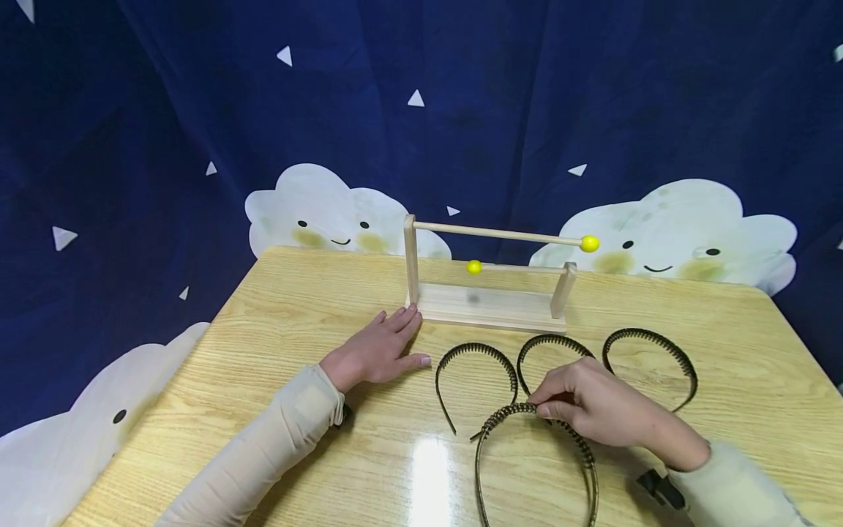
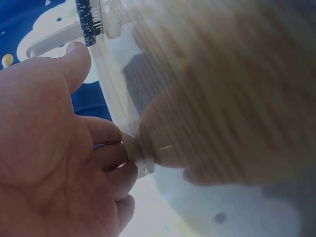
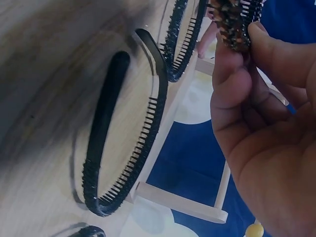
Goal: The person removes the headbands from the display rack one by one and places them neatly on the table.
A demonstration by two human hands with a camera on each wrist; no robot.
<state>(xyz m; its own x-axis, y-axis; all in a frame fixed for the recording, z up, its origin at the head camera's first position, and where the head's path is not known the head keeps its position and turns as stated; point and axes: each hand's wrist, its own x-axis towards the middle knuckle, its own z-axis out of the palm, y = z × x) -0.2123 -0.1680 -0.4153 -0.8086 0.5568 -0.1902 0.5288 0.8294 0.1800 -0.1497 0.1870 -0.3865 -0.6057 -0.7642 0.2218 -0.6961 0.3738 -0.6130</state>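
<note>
My right hand (image 1: 593, 406) pinches the top of a toothed, dark bronze headband (image 1: 495, 419) between thumb and fingers, its two ends toward me. In the right wrist view, glittery decoration shows on the held headband (image 3: 232, 29). Fingers straight, my left hand (image 1: 382, 348) lies palm down on the table, fingertips at the left end of a wooden stand (image 1: 487, 311). Three more black toothed headbands lie in front of the stand: a left one (image 1: 477, 346), a middle one (image 1: 549, 338) partly hidden by my right hand, and a right one (image 1: 685, 359).
The stand has a tall left post (image 1: 411, 260) with a long upper rod (image 1: 494, 233), and a short right post (image 1: 563, 290) with a lower rod (image 1: 520, 268). Each rod ends in a yellow ball. Behind the wooden table (image 1: 316, 293) hangs a blue curtain (image 1: 474, 110) with clouds.
</note>
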